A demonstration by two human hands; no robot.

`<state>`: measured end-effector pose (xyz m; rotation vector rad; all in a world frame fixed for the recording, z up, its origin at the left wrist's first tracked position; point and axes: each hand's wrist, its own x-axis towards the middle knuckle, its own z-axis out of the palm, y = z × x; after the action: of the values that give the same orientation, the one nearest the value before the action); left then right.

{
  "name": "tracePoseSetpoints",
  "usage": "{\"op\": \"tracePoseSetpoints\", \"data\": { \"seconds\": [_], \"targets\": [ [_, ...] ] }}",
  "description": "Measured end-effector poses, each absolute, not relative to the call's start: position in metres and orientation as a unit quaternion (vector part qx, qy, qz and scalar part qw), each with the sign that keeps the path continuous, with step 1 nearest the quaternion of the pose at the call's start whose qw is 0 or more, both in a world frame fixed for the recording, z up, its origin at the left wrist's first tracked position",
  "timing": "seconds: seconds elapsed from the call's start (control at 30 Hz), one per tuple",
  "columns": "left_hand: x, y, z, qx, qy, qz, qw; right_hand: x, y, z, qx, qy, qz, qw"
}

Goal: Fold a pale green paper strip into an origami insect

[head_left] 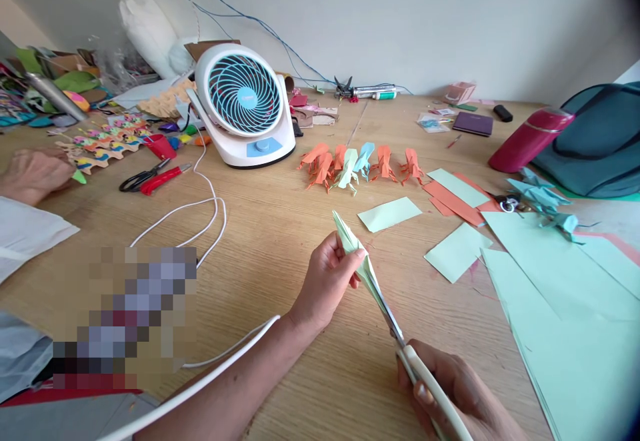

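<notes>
The left forearm is extended forward, and the left hand is held with thumb and fingers closed in a pinch; the right hand is held closer in, fingers curled

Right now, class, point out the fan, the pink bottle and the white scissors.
Fan [247, 97], head view: grille centre.
Pink bottle [529, 142], head view: mid-body.
White scissors [400, 339], head view: by the pivot.

Bright, with dark right-hand corners

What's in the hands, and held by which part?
Left hand: folded green paper, pinched near its middle. Right hand: scissors, by the handles.
</notes>
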<state>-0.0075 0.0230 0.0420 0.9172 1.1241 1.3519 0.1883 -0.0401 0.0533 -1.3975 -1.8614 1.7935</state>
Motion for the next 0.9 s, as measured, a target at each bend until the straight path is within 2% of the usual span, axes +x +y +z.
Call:
{"op": "tracePoseSetpoints", "data": {
  "seconds": [0.67,0.9],
  "targets": [
    [-0.007,0.024,0.045,0.377,0.479,0.560,0.560,0.189,-0.040,0.046,-0.456,-0.647,0.603,0.097],
    [-0.007,0.022,0.045,0.368,0.476,0.556,0.573,0.188,-0.039,0.050,-0.459,-0.641,0.602,0.122]
  ]
}}
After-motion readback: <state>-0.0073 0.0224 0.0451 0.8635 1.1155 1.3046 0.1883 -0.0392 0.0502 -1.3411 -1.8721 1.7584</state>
